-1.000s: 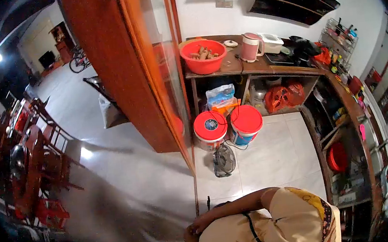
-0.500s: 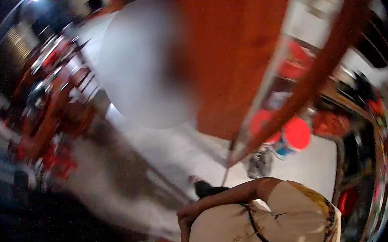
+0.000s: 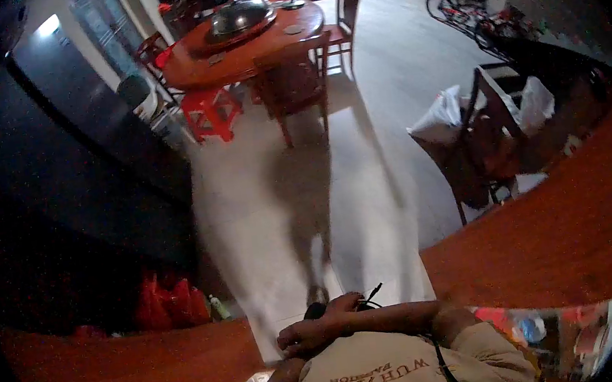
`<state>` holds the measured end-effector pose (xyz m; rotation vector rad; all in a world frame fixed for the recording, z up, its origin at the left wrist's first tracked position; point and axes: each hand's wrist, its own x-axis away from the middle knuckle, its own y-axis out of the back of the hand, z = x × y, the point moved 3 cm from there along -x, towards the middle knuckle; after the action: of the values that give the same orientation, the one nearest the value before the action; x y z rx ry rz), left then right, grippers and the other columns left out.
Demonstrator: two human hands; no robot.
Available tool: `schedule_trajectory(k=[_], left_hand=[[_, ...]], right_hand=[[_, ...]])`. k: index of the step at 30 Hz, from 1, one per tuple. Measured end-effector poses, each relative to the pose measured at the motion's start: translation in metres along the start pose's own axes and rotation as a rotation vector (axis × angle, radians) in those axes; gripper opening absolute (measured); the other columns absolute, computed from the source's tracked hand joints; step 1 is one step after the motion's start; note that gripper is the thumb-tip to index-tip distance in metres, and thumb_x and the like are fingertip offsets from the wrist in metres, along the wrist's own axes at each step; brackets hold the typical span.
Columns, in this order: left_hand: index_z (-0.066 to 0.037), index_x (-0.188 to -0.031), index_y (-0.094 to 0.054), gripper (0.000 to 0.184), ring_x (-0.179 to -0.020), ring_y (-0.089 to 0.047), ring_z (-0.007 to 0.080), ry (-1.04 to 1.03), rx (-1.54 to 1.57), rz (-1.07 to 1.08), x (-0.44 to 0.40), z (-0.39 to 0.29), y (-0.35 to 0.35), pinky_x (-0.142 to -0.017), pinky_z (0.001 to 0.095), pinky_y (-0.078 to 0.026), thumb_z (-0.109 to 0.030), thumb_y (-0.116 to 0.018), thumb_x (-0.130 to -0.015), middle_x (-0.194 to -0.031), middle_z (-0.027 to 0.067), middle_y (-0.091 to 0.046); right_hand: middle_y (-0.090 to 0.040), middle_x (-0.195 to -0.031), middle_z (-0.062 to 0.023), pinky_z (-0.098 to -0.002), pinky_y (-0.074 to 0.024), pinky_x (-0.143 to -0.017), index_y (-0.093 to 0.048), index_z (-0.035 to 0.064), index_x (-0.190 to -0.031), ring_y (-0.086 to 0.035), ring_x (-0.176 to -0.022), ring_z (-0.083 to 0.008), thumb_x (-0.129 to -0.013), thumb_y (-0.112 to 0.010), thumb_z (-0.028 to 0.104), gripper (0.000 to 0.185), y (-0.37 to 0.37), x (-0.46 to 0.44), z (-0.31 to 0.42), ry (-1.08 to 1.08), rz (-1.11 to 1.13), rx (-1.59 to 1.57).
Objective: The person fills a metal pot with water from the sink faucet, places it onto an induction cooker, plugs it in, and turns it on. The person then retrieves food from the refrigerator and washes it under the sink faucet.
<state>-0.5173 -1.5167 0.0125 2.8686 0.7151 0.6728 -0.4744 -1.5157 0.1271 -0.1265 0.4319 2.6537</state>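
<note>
In front of my shirt my forearms cross. My right hand lies over my left wrist, its fingers curled down around it. Beyond it, my left hand shows in part, closed near a black cable. The cable's thin plug end sticks out past the fingers, so the hand seems to hold it. A black cord also runs down my shirt front. One foot shows below the hands on the tiled floor.
Wooden doorway panels flank me, left and right. Ahead are a round table with a metal dome cover, wooden chairs and a red stool. A dark fridge-like cabinet stands left; white bags and bicycles are right.
The view has swung from the red-lidded buckets and wooden door panel towards the dining table. My crossed arms stay at my front; my left hand and the cable end now show.
</note>
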Motion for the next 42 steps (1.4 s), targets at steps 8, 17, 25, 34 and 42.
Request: schedule_trajectory(k=[8,17,25,34,42], left_hand=[[-0.003,-0.110,-0.053,0.037,-0.096,-0.056,0.0287,-0.061,-0.042,-0.054,-0.040,0.026,0.166,-0.079,0.0362,-0.045,-0.024,-0.060,-0.080,-0.108,0.0159,-0.056],[-0.003,-0.115,-0.051,0.042,-0.101,-0.055,0.0267,-0.063,-0.103,-0.158,-0.055,0.032,0.320,-0.083,0.0358,-0.045,-0.026,-0.060,-0.081,-0.111,0.0156,-0.054],[-0.003,-0.119,-0.048,0.047,-0.105,-0.053,0.0249,0.091,-0.114,-0.271,-0.052,0.066,0.432,-0.087,0.0354,-0.044,-0.027,-0.061,-0.082,-0.115,0.0153,-0.053],[-0.002,-0.124,-0.045,0.052,-0.110,-0.052,0.0228,0.221,-0.178,-0.455,-0.116,0.061,0.608,-0.091,0.0349,-0.044,-0.029,-0.062,-0.083,-0.118,0.0150,-0.052],[-0.010,-0.110,-0.058,0.027,-0.090,-0.058,0.0252,0.186,-0.173,-0.608,-0.157,0.097,0.716,-0.075,0.0364,-0.047,-0.024,-0.052,-0.087,-0.093,0.0110,-0.058]], right_hand=[[-0.057,-0.081,-0.0186,-0.0451,-0.0428,-0.069,-0.054,0.0036,-0.085,-0.057,-0.077,-0.0379,-0.089,-0.047,0.038,0.035,0.141,-0.088,-0.041,-0.291,0.150,0.408],[-0.056,-0.092,-0.0155,-0.0409,-0.0439,-0.073,-0.055,0.0025,-0.086,-0.054,-0.087,-0.0321,-0.088,-0.051,0.036,0.034,0.228,-0.219,-0.064,-0.054,0.009,-0.208],[-0.058,-0.080,-0.0152,-0.0414,-0.0453,-0.069,-0.056,0.0035,-0.083,-0.057,-0.077,-0.0352,-0.086,-0.052,0.037,0.034,0.303,-0.281,-0.136,-0.199,0.300,0.452],[-0.057,-0.092,-0.0073,-0.0356,-0.0413,-0.076,-0.057,0.0044,-0.091,-0.052,-0.087,-0.0222,-0.086,-0.057,0.030,0.026,0.386,-0.385,-0.215,-0.057,0.489,-0.466],[-0.059,-0.086,-0.0139,-0.0423,-0.0445,-0.072,-0.058,0.0047,-0.090,-0.057,-0.081,-0.0321,-0.086,-0.051,0.028,0.025,0.503,-0.460,-0.240,0.086,0.591,0.351]])
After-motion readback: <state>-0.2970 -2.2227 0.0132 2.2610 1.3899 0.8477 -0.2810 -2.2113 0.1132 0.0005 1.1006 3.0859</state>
